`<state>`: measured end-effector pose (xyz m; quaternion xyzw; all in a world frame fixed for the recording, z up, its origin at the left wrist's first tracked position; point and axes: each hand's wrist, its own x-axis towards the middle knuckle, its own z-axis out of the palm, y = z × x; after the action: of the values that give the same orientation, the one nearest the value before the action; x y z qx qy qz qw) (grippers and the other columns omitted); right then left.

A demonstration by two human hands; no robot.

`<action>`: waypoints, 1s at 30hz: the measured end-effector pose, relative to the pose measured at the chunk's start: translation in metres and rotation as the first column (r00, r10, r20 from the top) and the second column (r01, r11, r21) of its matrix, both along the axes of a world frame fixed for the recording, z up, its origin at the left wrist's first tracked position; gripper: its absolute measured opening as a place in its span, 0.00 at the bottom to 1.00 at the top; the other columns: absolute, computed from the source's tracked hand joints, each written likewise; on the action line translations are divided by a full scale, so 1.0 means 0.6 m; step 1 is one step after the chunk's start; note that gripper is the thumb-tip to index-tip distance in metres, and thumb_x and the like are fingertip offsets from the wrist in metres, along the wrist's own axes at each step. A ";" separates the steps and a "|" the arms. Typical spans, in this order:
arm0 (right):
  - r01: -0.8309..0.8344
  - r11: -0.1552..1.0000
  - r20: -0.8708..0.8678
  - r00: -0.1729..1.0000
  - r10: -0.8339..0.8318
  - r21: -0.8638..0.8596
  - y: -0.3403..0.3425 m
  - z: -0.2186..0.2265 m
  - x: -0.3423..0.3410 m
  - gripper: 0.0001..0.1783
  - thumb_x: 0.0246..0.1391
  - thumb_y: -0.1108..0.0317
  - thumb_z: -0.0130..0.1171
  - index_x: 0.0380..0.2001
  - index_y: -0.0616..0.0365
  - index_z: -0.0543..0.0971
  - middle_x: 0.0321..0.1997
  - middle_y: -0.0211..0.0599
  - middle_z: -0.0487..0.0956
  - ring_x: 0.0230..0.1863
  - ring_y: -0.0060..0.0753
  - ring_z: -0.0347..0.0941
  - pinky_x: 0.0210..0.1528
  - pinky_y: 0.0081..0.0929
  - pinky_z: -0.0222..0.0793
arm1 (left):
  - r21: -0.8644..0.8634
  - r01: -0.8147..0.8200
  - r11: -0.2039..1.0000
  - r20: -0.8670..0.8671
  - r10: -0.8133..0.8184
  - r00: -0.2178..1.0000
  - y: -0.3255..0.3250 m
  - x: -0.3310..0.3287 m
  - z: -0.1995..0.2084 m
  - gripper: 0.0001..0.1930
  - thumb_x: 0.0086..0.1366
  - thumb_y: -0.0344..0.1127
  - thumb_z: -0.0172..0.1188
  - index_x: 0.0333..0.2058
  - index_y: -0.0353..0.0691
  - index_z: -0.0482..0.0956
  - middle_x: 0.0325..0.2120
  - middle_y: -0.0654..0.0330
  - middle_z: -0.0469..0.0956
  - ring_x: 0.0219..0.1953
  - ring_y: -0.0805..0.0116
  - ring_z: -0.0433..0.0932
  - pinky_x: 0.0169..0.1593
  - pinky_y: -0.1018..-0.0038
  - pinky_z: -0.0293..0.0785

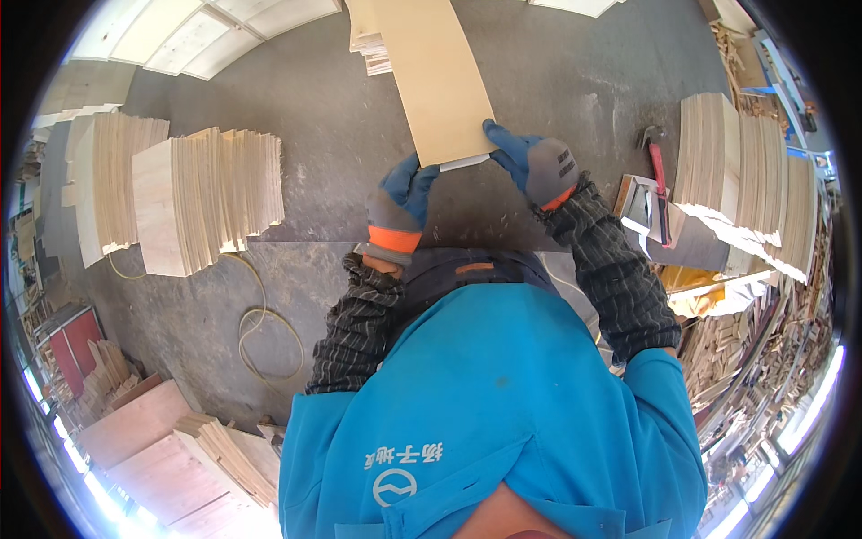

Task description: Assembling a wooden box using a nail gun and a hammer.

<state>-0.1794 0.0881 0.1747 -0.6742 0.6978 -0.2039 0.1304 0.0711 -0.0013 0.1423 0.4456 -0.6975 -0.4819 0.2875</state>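
A long, thin, pale tan wood board [440, 85] stretches away from me across the dark worktable. At its near left corner, my left hand [404, 193], in a blue and grey work glove with an orange band, has its fingers closed on the edge. My right hand [532, 163], gloved the same way, grips the near right corner, its thumb along the board's side. Beneath the near end a white edge [465, 163] shows; what it belongs to I cannot make out. A stack of boards [377, 59] lies partly under the far left side of the held board.
Stacked wood boards stand at the left [211, 198] and the right [732, 166] of the worktable [323, 180]. By the right stack lie a red-handled hammer [658, 175] and a metal-edged frame [634, 199]. A yellowish hose [269, 346] coils on the floor. Wood scraps [745, 359] are heaped at right.
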 end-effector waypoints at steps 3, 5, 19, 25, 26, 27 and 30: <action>-0.017 1.000 -0.016 1.000 0.017 0.007 -0.006 0.005 -0.002 0.27 0.69 0.63 0.66 0.69 0.51 0.78 0.44 0.55 0.88 0.42 0.57 0.86 0.44 0.45 0.83 | -0.019 0.005 1.000 0.029 -0.004 1.000 0.001 0.002 0.007 0.18 0.79 0.40 0.64 0.58 0.35 0.86 0.49 0.50 0.90 0.49 0.63 0.87 0.54 0.67 0.81; -0.035 0.999 -0.049 0.998 0.036 0.007 -0.006 0.007 -0.002 0.26 0.69 0.63 0.66 0.69 0.50 0.78 0.44 0.54 0.88 0.42 0.57 0.87 0.44 0.45 0.84 | 0.007 -0.012 1.000 0.016 0.012 1.000 0.005 0.005 -0.002 0.18 0.79 0.41 0.64 0.59 0.35 0.86 0.49 0.50 0.90 0.49 0.63 0.87 0.54 0.67 0.81; -0.013 0.995 -0.074 0.997 0.020 0.099 0.013 0.010 0.008 0.28 0.69 0.68 0.63 0.71 0.55 0.75 0.42 0.52 0.87 0.41 0.54 0.86 0.42 0.43 0.83 | -0.349 -0.005 0.937 0.021 0.013 1.000 0.014 -0.003 -0.002 0.14 0.79 0.36 0.61 0.58 0.42 0.85 0.45 0.44 0.88 0.44 0.43 0.89 0.46 0.58 0.86; 0.087 0.978 0.175 0.977 -0.120 0.188 0.001 0.004 0.008 0.25 0.69 0.69 0.66 0.67 0.54 0.79 0.51 0.55 0.88 0.48 0.57 0.87 0.50 0.42 0.84 | -0.375 0.094 0.922 0.282 0.017 0.959 0.007 -0.001 0.019 0.13 0.78 0.35 0.62 0.56 0.42 0.87 0.42 0.43 0.88 0.43 0.43 0.89 0.43 0.57 0.85; 0.088 0.978 0.175 0.977 -0.122 0.188 0.001 0.004 0.008 0.25 0.69 0.69 0.66 0.67 0.54 0.79 0.51 0.55 0.88 0.48 0.57 0.87 0.50 0.42 0.84 | -0.402 0.096 0.911 0.277 0.020 0.961 0.006 -0.001 0.019 0.13 0.77 0.35 0.62 0.56 0.42 0.87 0.41 0.44 0.88 0.42 0.43 0.89 0.42 0.57 0.85; 0.069 0.987 0.128 0.988 -0.087 0.142 0.001 0.005 0.008 0.25 0.68 0.70 0.66 0.67 0.55 0.80 0.53 0.55 0.87 0.50 0.57 0.87 0.51 0.42 0.84 | -0.428 0.099 0.899 0.272 0.024 0.962 0.006 0.000 0.019 0.13 0.77 0.35 0.62 0.55 0.41 0.87 0.41 0.44 0.88 0.41 0.42 0.89 0.42 0.57 0.85; 0.080 0.978 0.162 0.980 -0.112 0.191 0.000 0.008 0.009 0.24 0.69 0.70 0.64 0.67 0.56 0.79 0.52 0.55 0.87 0.48 0.57 0.87 0.50 0.42 0.84 | -0.474 0.083 0.877 0.211 0.021 0.977 0.007 0.001 0.012 0.12 0.77 0.36 0.63 0.54 0.41 0.88 0.40 0.44 0.88 0.39 0.42 0.89 0.40 0.57 0.85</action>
<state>-0.1740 0.0883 0.1793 -0.6046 0.7315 -0.2022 0.2419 0.0716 0.0027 0.1495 0.3974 -0.8285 -0.2488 0.3062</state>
